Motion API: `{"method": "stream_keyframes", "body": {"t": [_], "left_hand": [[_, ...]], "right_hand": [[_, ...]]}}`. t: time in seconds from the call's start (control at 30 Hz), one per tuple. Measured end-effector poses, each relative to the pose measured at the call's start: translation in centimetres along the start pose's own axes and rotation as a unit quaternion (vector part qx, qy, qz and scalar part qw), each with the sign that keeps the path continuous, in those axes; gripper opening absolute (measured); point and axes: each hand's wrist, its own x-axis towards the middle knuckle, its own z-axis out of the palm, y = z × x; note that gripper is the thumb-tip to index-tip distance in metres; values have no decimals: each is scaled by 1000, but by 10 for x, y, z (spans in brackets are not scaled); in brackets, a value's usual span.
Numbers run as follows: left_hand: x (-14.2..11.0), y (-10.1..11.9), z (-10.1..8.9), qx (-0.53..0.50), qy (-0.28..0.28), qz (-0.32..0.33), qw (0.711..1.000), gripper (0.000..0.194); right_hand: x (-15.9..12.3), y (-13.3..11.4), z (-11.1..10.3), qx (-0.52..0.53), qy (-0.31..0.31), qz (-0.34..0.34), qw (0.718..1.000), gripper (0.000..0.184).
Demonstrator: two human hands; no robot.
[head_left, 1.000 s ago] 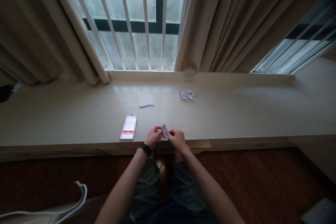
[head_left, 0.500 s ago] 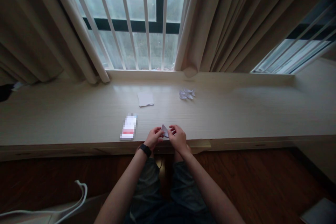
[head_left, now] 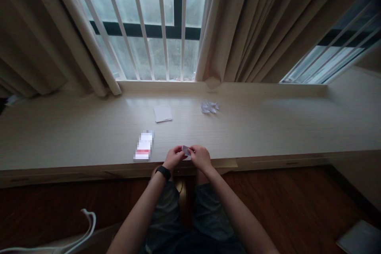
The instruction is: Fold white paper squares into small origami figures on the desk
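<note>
Between my two hands, over the front edge of the desk, is a small piece of folded white paper [head_left: 186, 150]. My left hand [head_left: 173, 156], with a black band on the wrist, pinches its left side. On the right side the fingers of my right hand [head_left: 200, 156] are closed on the same paper. Its lower part is hidden by my fingers. Farther back lies a small stack of white paper squares [head_left: 162, 114]. To the right of the stack sit several small folded paper pieces [head_left: 209, 107] in a cluster.
A phone [head_left: 144, 146] with a lit, blurred screen lies left of my hands on the pale desk [head_left: 268, 127]. Behind the desk are a barred window [head_left: 149, 51] and beige curtains [head_left: 238, 27]. A white cord [head_left: 91, 222] curves at the lower left.
The paper's raised pointed tip no longer shows; it now looks smaller and squarer between my fingers. My right fingers have closed in nearer my left hand. The whole view has shifted slightly.
</note>
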Motion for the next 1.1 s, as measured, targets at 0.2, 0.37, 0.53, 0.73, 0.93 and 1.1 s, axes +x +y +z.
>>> {"method": "stream_keyframes", "body": {"t": [0.2, 0.37, 0.53, 0.73, 0.93, 1.1], "left_hand": [[4, -5, 3, 30, 25, 8, 999, 27], [2, -5, 5, 56, 35, 15, 998, 23], [0, -3, 8, 19, 32, -15, 999, 24], [1, 2, 11, 3, 26, -26, 999, 41], [14, 10, -8, 107, 9, 17, 994, 54], [29, 12, -31, 435, 99, 191, 874, 24]], "right_hand": [[-3, -4, -1, -18, 8, 3, 1000, 29], [-2, -2, -1, -25, -11, -4, 1000, 26], [-1, 1, 0, -23, 1, -11, 1000, 24], [-4, -1, 4, -22, 40, -3, 999, 21], [7, 14, -2, -35, 63, 11, 997, 19], [44, 54, -22, -82, 72, 22, 994, 17]]}}
